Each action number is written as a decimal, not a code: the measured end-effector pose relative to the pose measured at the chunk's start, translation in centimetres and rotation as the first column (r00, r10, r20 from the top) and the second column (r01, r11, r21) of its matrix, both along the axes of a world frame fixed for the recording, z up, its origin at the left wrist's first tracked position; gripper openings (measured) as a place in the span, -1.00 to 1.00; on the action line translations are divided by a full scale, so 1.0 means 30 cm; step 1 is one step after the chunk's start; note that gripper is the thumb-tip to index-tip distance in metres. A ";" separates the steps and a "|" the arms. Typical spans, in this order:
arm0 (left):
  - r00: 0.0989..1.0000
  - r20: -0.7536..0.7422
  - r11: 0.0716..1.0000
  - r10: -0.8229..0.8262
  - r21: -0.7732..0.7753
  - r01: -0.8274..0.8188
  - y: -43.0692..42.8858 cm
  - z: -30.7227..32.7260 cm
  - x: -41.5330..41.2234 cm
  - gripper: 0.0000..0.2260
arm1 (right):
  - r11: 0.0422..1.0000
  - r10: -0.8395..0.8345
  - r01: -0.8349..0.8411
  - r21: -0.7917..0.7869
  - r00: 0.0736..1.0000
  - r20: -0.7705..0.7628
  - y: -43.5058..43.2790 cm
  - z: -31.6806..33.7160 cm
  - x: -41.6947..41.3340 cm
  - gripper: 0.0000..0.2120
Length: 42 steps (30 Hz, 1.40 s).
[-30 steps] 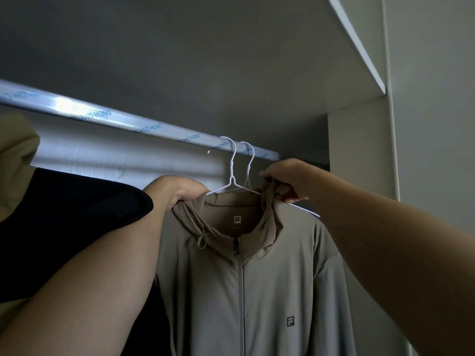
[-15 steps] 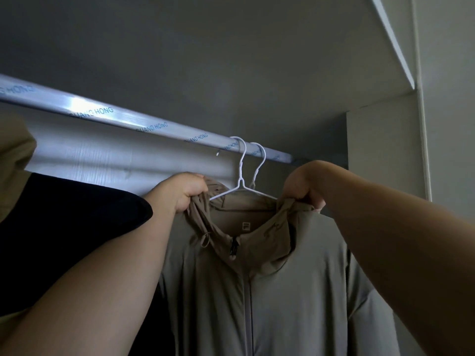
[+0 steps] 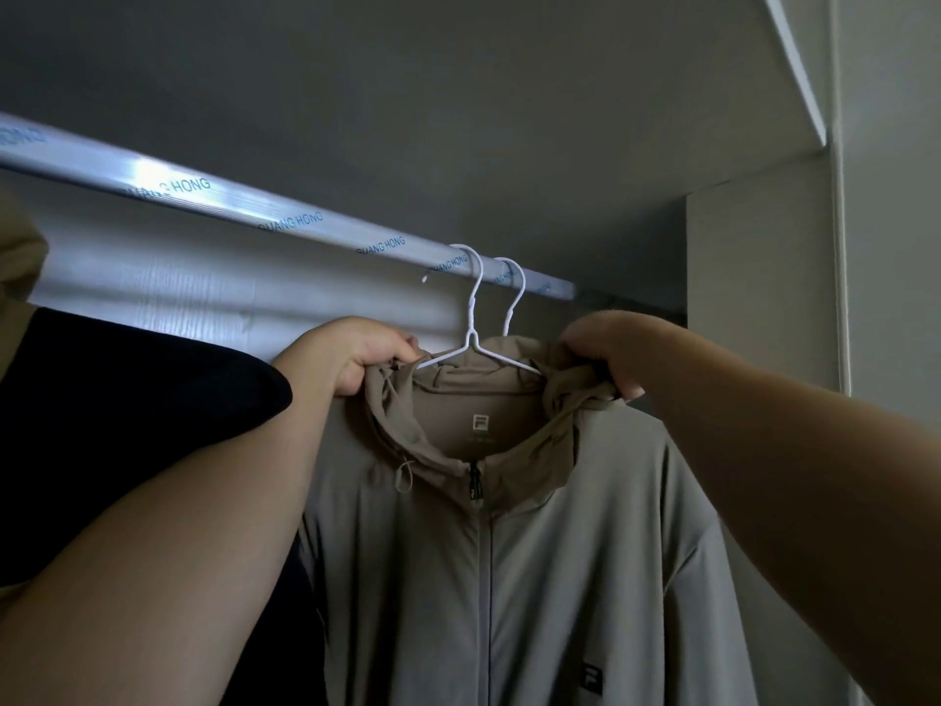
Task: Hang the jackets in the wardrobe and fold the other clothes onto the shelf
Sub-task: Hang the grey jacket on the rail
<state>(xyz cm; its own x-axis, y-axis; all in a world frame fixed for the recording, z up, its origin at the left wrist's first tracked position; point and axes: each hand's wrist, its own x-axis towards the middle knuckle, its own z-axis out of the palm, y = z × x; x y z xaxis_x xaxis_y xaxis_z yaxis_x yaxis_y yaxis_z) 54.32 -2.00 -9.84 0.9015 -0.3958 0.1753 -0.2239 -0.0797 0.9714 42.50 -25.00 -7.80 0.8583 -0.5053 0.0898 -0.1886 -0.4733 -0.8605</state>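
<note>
- Plainly nearest are two bare forearms, reaching up into the wardrobe from the bottom corners. A dark garment [image 3: 127, 425] hangs just behind the left one, with a bit of tan cloth [image 3: 20, 257] at the far left edge.
- The left hand [image 3: 356, 356] has its fingers curled round the left side of the hood of the beige jacket [image 3: 560, 552], bunching the cloth. The right hand [image 3: 606, 349] grips the right side of the hood the same way.
- As a judgement, hanging this jacket is all but done: only the hood needs settling before the hands let go. The folding of other clothes onto the shelf is out of view, so its progress cannot be told.
- The jacket hangs between the hands with its front towards the camera. The zip is closed and runs straight down, so its long axis is vertical, with the collar up, the hem below the frame and the shoulders spread left to right.
- It sits on a white wire hanger [image 3: 471, 323] hooked over the rail [image 3: 203, 188]. A second white hook [image 3: 511, 303] sits just beside it, and what that one carries cannot be told.
- Beyond the rail are the pale back wall [image 3: 153, 277] and a panel overhead [image 3: 458, 94].
</note>
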 end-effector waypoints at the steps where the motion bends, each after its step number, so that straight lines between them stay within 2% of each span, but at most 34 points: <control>1: 1.000 0.002 1.000 -0.010 0.011 0.010 0.001 0.002 -0.003 -0.75 | 0.999 0.018 -0.022 -0.048 0.996 -0.084 -0.003 -0.001 -0.008 -0.77; 4: 0.999 -0.019 0.982 -0.048 0.181 0.051 -0.002 0.000 -0.023 -0.81 | 0.985 0.061 -0.100 -0.142 0.965 -0.254 0.012 0.009 -0.045 -0.66; 6: 0.997 -0.060 0.952 -0.048 0.301 0.064 -0.010 -0.003 -0.046 -0.87 | 0.941 0.026 -0.122 -0.315 0.956 -0.293 0.031 0.021 -0.061 -0.68; 8: 0.996 -0.070 0.928 -0.049 0.365 0.072 -0.022 0.003 -0.058 -0.71 | 0.905 0.011 -0.135 -0.403 0.955 -0.295 0.046 0.029 -0.072 -0.65; 10: 0.999 -0.053 0.919 0.012 0.394 0.009 -0.031 0.013 -0.059 -0.53 | 0.893 0.032 -0.159 -0.421 0.955 -0.294 0.048 0.033 -0.065 -0.58; 11: 0.998 -0.033 0.906 0.046 0.422 -0.028 -0.034 0.013 -0.056 -0.52 | 0.891 0.046 -0.180 -0.417 0.949 -0.312 0.049 0.033 -0.061 -0.57; 15: 1.000 0.004 0.831 -0.001 0.557 -0.001 -0.026 0.007 -0.072 -0.70 | 0.894 0.072 -0.187 -0.406 0.956 -0.283 0.041 0.017 -0.026 -0.63; 18: 1.000 0.019 0.873 -0.018 0.488 0.006 -0.015 -0.001 -0.067 -0.75 | 0.907 0.141 -0.159 -0.390 0.987 -0.073 0.038 0.016 -0.004 -0.75; 21: 0.991 0.134 0.975 0.019 0.216 -0.048 -0.009 -0.012 -0.036 -0.96 | 0.807 0.209 -0.103 -0.582 0.971 0.118 0.040 0.013 0.016 -0.79; 22: 0.986 0.160 0.993 0.034 0.102 -0.050 -0.005 -0.016 -0.027 -0.90 | 0.796 0.237 -0.085 -0.600 0.955 0.179 0.042 0.007 0.018 -0.84; 24: 0.984 0.168 0.995 0.061 -0.087 -0.047 0.002 -0.020 -0.017 -0.68 | 0.831 0.268 -0.075 -0.552 0.923 0.277 0.041 -0.001 0.019 -0.86; 26: 0.980 0.176 0.977 0.088 -0.206 -0.051 0.003 -0.022 -0.017 -0.50 | 0.877 0.248 -0.040 -0.479 0.891 0.380 0.030 -0.010 0.021 -0.84; 29: 0.976 0.178 0.948 0.128 -0.310 -0.068 -0.003 -0.018 -0.019 -0.46 | 0.931 0.230 -0.017 -0.365 0.804 0.548 0.020 -0.020 0.019 -0.67; 30: 0.982 0.150 0.942 0.117 -0.328 -0.062 -0.005 -0.013 -0.024 -0.53 | 0.947 0.229 -0.040 -0.318 0.779 0.584 0.021 -0.026 0.019 -0.64; 33: 0.999 0.022 0.958 0.025 -0.286 -0.017 -0.005 0.003 -0.058 -0.92 | 0.975 0.223 -0.170 -0.145 0.715 0.663 0.021 -0.044 0.028 -0.66; 35: 0.999 0.019 0.977 0.044 -0.208 -0.039 -0.002 0.009 -0.047 -0.73 | 0.964 0.209 -0.263 -0.033 0.676 0.707 0.024 -0.050 0.037 -0.62; 37: 0.998 0.052 0.997 0.029 -0.071 -0.025 0.001 0.010 -0.044 -0.62 | 0.928 0.211 -0.369 0.050 0.631 0.746 0.029 -0.053 0.038 -0.59; 39: 0.998 0.059 0.998 -0.009 0.063 0.005 -0.001 0.001 -0.054 -0.64 | 0.910 0.222 -0.410 0.062 0.610 0.761 0.025 -0.054 0.043 -0.56; 42: 0.995 0.103 1.000 0.005 0.025 -0.007 -0.009 -0.010 -0.051 -0.81 | 0.962 0.225 -0.268 -0.051 0.672 0.705 0.000 -0.055 0.052 -0.47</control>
<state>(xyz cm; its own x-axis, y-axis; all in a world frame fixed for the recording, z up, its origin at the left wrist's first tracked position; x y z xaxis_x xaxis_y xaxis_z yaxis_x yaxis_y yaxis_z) 52.79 -2.27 -10.13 0.8815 -0.3959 0.2572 -0.3219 -0.1055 0.9409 44.05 -25.01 -9.45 0.6505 -0.3070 0.6947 0.5941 -0.3642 -0.7172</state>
